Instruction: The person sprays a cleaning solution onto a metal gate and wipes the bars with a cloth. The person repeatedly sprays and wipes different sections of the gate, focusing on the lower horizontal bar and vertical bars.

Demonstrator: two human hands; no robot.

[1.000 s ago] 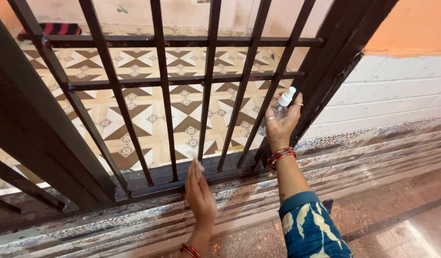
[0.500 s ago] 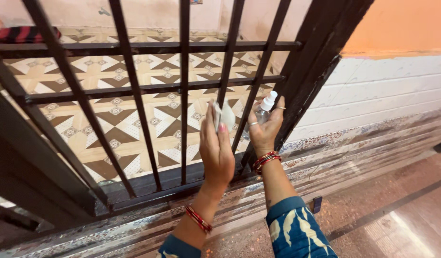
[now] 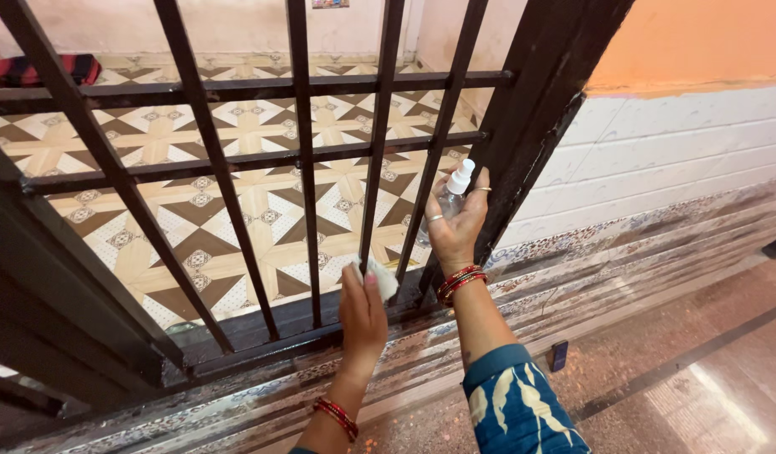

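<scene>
A dark metal gate (image 3: 304, 160) of upright bars and crossbars stands before me. My left hand (image 3: 361, 313) holds a small white cloth (image 3: 380, 276) against the lower end of an upright bar, close to the bottom rail. My right hand (image 3: 455, 225) grips a small clear spray bottle (image 3: 452, 195) with a white nozzle, held up beside the thick gate post (image 3: 531, 126). Red bangles circle both wrists, and a blue patterned sleeve covers my right forearm.
Beyond the bars lies a floor of brown and cream patterned tiles (image 3: 237, 202). A worn painted stone sill (image 3: 573, 269) runs under the gate. To the right is a white tiled wall (image 3: 682, 151) with orange paint above. A small dark object (image 3: 559, 355) lies on the reddish floor.
My left hand with the cloth has gone from the bottom rail up a bar and back down to its lower end. The right hand with the bottle has stayed beside the post.
</scene>
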